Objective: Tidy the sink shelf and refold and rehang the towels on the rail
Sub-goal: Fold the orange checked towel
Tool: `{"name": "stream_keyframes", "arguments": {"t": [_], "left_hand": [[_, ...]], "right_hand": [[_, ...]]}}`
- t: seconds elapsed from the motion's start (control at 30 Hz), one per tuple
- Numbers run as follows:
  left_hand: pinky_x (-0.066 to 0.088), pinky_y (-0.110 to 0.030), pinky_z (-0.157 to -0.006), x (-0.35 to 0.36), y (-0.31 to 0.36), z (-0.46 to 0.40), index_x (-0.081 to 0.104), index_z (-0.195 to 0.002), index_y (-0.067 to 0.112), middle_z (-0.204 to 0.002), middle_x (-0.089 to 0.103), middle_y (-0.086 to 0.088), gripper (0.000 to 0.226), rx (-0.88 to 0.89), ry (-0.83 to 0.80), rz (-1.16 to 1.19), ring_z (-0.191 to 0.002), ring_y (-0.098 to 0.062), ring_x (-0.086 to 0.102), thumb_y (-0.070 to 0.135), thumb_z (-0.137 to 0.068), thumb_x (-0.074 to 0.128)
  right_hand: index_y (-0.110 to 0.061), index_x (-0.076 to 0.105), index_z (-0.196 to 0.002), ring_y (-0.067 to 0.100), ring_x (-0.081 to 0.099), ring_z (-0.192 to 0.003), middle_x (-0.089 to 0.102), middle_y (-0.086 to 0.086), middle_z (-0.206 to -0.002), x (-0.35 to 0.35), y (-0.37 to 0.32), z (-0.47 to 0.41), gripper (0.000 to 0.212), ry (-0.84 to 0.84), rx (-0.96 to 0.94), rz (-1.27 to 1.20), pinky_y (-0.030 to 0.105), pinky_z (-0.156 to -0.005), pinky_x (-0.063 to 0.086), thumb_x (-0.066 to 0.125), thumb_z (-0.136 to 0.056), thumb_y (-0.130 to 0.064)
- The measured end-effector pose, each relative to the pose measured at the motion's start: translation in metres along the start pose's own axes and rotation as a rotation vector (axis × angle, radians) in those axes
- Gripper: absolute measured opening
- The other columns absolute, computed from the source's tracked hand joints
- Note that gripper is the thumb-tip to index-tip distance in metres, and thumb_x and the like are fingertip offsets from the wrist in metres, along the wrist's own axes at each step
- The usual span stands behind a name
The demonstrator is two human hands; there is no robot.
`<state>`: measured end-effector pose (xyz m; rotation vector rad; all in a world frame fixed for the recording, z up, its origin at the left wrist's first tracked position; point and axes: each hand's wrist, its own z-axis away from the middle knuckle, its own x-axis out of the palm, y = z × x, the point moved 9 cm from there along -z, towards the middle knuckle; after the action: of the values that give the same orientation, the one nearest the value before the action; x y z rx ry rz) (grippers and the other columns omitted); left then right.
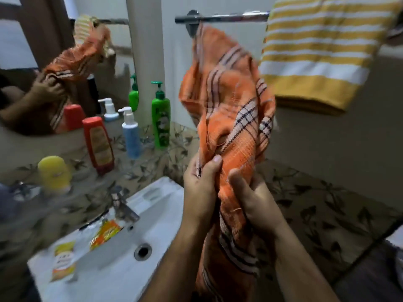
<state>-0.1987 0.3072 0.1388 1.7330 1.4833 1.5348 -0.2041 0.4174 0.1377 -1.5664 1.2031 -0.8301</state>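
An orange checked towel is gripped by both hands in front of a bathroom wall, its upper end reaching up to the chrome rail and its lower end hanging down between the forearms. The left hand is curled round the left edge of the bunched cloth, thumb pressed on the fabric; the right hand is wrapped round the right side just beside it, so that the towel is squeezed between the two. A yellow-and-white striped towel is seen draped over the right part of the same rail, hanging flat and apart from the orange one. To the left, on the leaf-patterned sink shelf, a row of bottles is lined up: a green pump bottle at the far end, a blue pump bottle beside it, a red bottle standing cap-down, and a yellow-capped container nearest the camera, blurred. A white basin is set below the shelf, with a metal tap at its back edge; an orange sachet is lying by the tap and a yellow-and-white tube on the near left rim. The towel, hands and bottles are repeated in the mirror at far left.
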Motion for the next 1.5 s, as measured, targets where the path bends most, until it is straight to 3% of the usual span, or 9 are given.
{"name": "stream_keyframes", "arguments": {"t": [0.2,0.3,0.47,0.63,0.8,1.0,1.17,1.33,1.5], "left_hand": [[0.056,-0.033,-0.074,-0.012,-0.013,0.062,0.076,-0.086,0.024,-0.089,0.074,-0.008,0.016,-0.042,0.147,-0.102,-0.084,-0.021,0.07,0.028,-0.076,0.064],[0.055,-0.045,-0.076,-0.037,-0.015,0.096,0.071,-0.081,0.016,-0.088,0.07,-0.019,0.027,-0.044,0.255,-0.259,-0.082,-0.03,0.067,0.042,-0.074,0.064],[0.05,-0.037,-0.065,-0.089,-0.008,0.154,0.07,-0.069,0.013,-0.069,0.068,-0.008,0.025,-0.095,0.492,-0.42,-0.067,-0.018,0.058,0.031,-0.081,0.059],[0.054,-0.05,-0.077,-0.137,0.019,0.207,0.07,-0.083,0.012,-0.079,0.073,-0.007,0.038,-0.037,0.615,-0.764,-0.08,-0.027,0.068,0.043,-0.09,0.048],[0.048,-0.035,-0.067,-0.159,0.067,0.25,0.07,-0.094,0.019,-0.079,0.072,0.003,0.036,0.033,0.598,-1.221,-0.072,-0.009,0.064,0.041,-0.096,0.043],[0.044,-0.023,-0.065,-0.205,0.093,0.324,0.064,-0.08,0.016,-0.072,0.063,0.007,0.028,0.028,0.801,-0.958,-0.069,-0.001,0.054,0.027,-0.099,0.047],[0.052,-0.018,-0.077,-0.22,0.086,0.363,0.066,-0.094,0.025,-0.089,0.069,0.004,0.026,-0.026,1.042,-0.56,-0.084,-0.006,0.065,0.016,-0.103,0.044],[0.053,-0.024,-0.078,-0.216,0.096,0.359,0.068,-0.099,0.016,-0.085,0.072,0.002,0.023,-0.038,0.991,-0.723,-0.081,-0.009,0.067,0.017,-0.102,0.046],[0.053,-0.014,-0.072,-0.21,0.102,0.332,0.067,-0.089,0.016,-0.069,0.072,0.013,0.025,-0.039,0.925,-0.796,-0.07,0.003,0.065,0.009,-0.101,0.047]], "right_hand": [[-0.009,0.073,-0.096,0.034,0.072,-0.093,0.075,0.017,-0.098,-0.016,0.012,0.035,0.031,-0.007,0.056,-0.177,0.051,-0.087,0.057,0.074,-0.078,-0.035],[-0.003,0.07,-0.097,0.034,0.072,-0.088,0.074,0.019,-0.094,-0.009,0.03,0.054,0.027,-0.079,0.123,-0.212,0.044,-0.077,0.058,0.068,-0.077,-0.02],[-0.013,0.069,-0.092,0.014,0.072,-0.08,0.076,0.001,-0.085,0.023,0.065,0.096,0.03,-0.224,0.192,-0.112,0.03,-0.073,0.056,0.071,-0.065,-0.025],[-0.03,0.075,-0.085,0.019,0.073,-0.084,0.076,0.001,-0.086,0.062,0.08,0.136,0.025,-0.379,0.243,-0.148,0.039,-0.081,0.058,0.065,-0.068,-0.015],[-0.034,0.075,-0.08,0.028,0.073,-0.086,0.075,0.011,-0.087,0.1,0.084,0.171,0.037,-0.55,0.289,-0.138,0.041,-0.077,0.06,0.066,-0.083,0.001],[-0.006,0.067,-0.085,0.033,0.072,-0.083,0.072,0.019,-0.084,0.14,0.105,0.229,0.01,-0.701,0.257,0.002,0.051,-0.078,0.057,0.064,-0.077,-0.011],[-0.019,0.071,-0.102,0.011,0.071,-0.092,0.075,-0.005,-0.096,0.167,0.126,0.26,0.048,-0.911,0.224,0.315,0.042,-0.087,0.057,0.069,-0.067,-0.051],[-0.021,0.068,-0.104,0.018,0.068,-0.09,0.072,-0.003,-0.097,0.187,0.135,0.255,0.056,-1.112,0.102,0.74,0.039,-0.083,0.056,0.063,-0.076,-0.069],[-0.021,0.069,-0.1,0.018,0.066,-0.088,0.071,-0.002,-0.094,0.223,0.105,0.226,0.05,-1.172,-0.102,0.683,0.041,-0.078,0.055,0.063,-0.079,-0.067]]}}
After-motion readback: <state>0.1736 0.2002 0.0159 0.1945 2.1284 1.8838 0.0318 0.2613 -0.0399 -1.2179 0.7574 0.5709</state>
